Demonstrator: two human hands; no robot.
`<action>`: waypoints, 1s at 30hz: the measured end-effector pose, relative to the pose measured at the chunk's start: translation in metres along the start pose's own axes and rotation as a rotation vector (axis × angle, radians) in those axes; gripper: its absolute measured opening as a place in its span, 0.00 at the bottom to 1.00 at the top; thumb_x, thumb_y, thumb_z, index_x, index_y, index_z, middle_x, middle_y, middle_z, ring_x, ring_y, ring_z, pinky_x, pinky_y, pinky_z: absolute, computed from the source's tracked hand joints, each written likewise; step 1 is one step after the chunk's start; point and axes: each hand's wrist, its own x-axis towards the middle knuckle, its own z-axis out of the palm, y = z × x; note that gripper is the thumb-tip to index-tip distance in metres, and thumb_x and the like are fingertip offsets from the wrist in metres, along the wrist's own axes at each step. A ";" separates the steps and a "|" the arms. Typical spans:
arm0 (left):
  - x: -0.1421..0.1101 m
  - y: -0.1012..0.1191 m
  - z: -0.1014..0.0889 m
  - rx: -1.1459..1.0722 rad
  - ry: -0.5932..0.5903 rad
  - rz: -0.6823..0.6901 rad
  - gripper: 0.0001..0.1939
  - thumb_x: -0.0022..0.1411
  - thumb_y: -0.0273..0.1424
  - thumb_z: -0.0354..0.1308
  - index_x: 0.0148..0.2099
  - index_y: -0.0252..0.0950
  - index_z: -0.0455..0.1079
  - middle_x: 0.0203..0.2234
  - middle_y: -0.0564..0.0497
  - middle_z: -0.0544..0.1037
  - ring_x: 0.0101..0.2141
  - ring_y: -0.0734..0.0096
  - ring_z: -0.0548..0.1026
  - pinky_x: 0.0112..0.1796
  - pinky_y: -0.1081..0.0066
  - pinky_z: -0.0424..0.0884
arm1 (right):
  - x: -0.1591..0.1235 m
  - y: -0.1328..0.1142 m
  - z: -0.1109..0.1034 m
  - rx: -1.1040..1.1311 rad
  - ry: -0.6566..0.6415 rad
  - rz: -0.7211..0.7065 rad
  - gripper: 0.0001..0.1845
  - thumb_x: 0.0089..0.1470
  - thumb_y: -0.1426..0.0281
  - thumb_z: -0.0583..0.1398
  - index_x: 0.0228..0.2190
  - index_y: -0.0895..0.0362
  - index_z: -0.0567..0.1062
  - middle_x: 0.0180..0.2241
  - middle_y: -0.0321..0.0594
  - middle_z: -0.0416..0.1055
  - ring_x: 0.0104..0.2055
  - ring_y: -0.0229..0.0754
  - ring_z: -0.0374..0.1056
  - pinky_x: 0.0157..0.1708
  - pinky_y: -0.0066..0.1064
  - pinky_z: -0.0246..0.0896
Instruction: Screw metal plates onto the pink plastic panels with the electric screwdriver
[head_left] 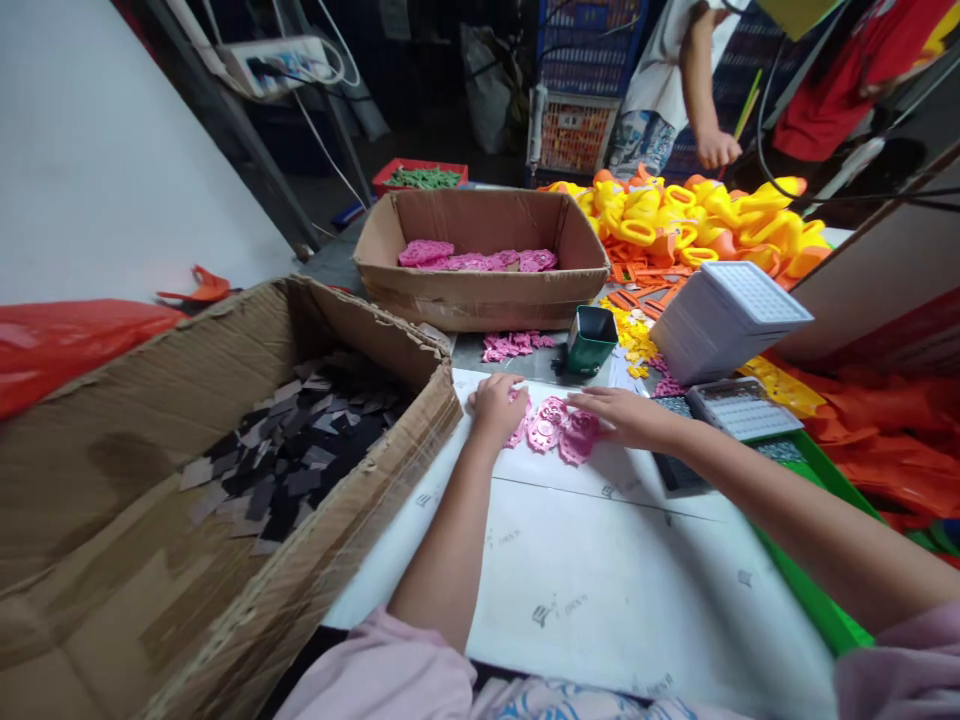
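Note:
Several pink moulded plastic pieces (546, 424) with round details lie in a row on a white printed sheet (570, 590) in front of me. My left hand (496, 408) is at the left end of the row, its fingers curled round the edge of a pink piece (519, 425) that it partly covers. From the other side comes my right hand (626, 415), its fingers stretched out flat and touching the right-hand pieces. Just beyond the hands are a small heap of pink parts (516, 345) and a dark green cup (591, 340).
On the left, a big cardboard box (390, 470) holds dark flat squares. Behind, another carton (480, 300) contains pink pieces. Yellow-orange plastic parts (690, 215) and a white tray stack (724, 320) stand right, above a green tray (817, 590). A co-worker's hand (718, 148) shows beyond.

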 end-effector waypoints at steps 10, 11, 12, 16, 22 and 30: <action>-0.010 0.002 0.004 0.037 -0.161 0.098 0.18 0.53 0.34 0.59 0.47 0.44 0.74 0.47 0.49 0.73 0.50 0.54 0.63 0.49 0.56 0.56 | 0.004 -0.047 0.074 -0.058 0.287 0.305 0.32 0.58 0.56 0.54 0.57 0.64 0.65 0.61 0.62 0.56 0.64 0.68 0.51 0.56 0.59 0.56; -0.009 0.001 0.004 0.040 -0.161 0.095 0.18 0.53 0.33 0.58 0.48 0.45 0.74 0.47 0.50 0.73 0.50 0.54 0.63 0.49 0.57 0.56 | 0.007 -0.049 0.081 -0.073 0.281 0.318 0.32 0.57 0.55 0.54 0.57 0.61 0.65 0.62 0.59 0.56 0.64 0.69 0.50 0.56 0.60 0.55; -0.009 0.000 0.005 0.041 -0.160 0.091 0.18 0.53 0.32 0.57 0.48 0.45 0.73 0.48 0.50 0.73 0.50 0.55 0.63 0.49 0.57 0.57 | 0.009 -0.050 0.087 -0.086 0.273 0.320 0.32 0.57 0.54 0.54 0.58 0.60 0.65 0.63 0.57 0.55 0.64 0.69 0.50 0.57 0.61 0.54; -0.008 -0.002 0.006 0.039 -0.159 0.083 0.17 0.55 0.31 0.56 0.48 0.44 0.73 0.48 0.50 0.73 0.50 0.56 0.63 0.50 0.57 0.56 | 0.015 -0.047 0.088 -0.078 0.257 0.211 0.33 0.58 0.52 0.52 0.57 0.60 0.65 0.63 0.56 0.55 0.65 0.68 0.49 0.58 0.63 0.50; -0.006 -0.001 0.006 0.045 -0.138 0.058 0.14 0.57 0.29 0.54 0.45 0.44 0.74 0.47 0.51 0.73 0.50 0.57 0.63 0.50 0.57 0.56 | 0.014 -0.041 0.073 -0.046 0.203 0.124 0.34 0.57 0.51 0.53 0.59 0.57 0.62 0.64 0.51 0.53 0.68 0.59 0.45 0.63 0.57 0.45; -0.005 -0.002 0.005 0.079 -0.091 0.069 0.12 0.60 0.27 0.53 0.43 0.44 0.74 0.44 0.52 0.74 0.49 0.60 0.65 0.50 0.59 0.58 | 0.023 -0.037 0.070 -0.026 0.211 0.068 0.35 0.57 0.51 0.54 0.60 0.58 0.62 0.64 0.53 0.52 0.68 0.59 0.44 0.63 0.56 0.45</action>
